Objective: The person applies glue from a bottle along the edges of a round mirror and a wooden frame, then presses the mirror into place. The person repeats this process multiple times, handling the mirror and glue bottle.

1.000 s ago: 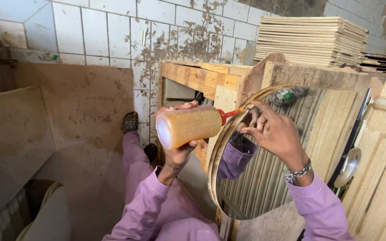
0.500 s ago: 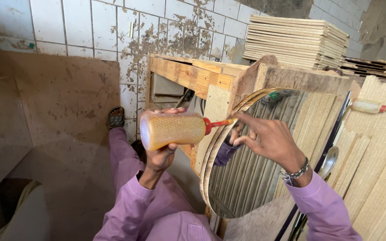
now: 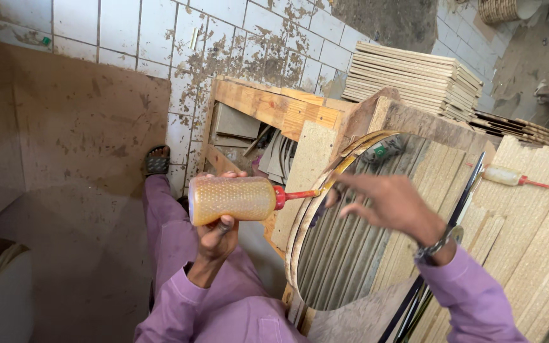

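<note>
The left hand (image 3: 216, 236) is clamped around a glue bottle (image 3: 233, 199), its red nozzle touching the round mirror's (image 3: 344, 254) wooden rim; the right hand (image 3: 392, 203), fingers spread, rests on that rim.

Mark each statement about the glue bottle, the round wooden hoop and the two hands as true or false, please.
1. The left hand holds the glue bottle. True.
2. The bottle's red nozzle points at the rim of the round wooden hoop. True.
3. The right hand grips a hammer. False: it holds no tool; its fingers reach toward the hoop.
4. A second bottle lies on the boards at the right. True.
5. The wall behind is bare brick. False: it is white tile, stained.
</note>
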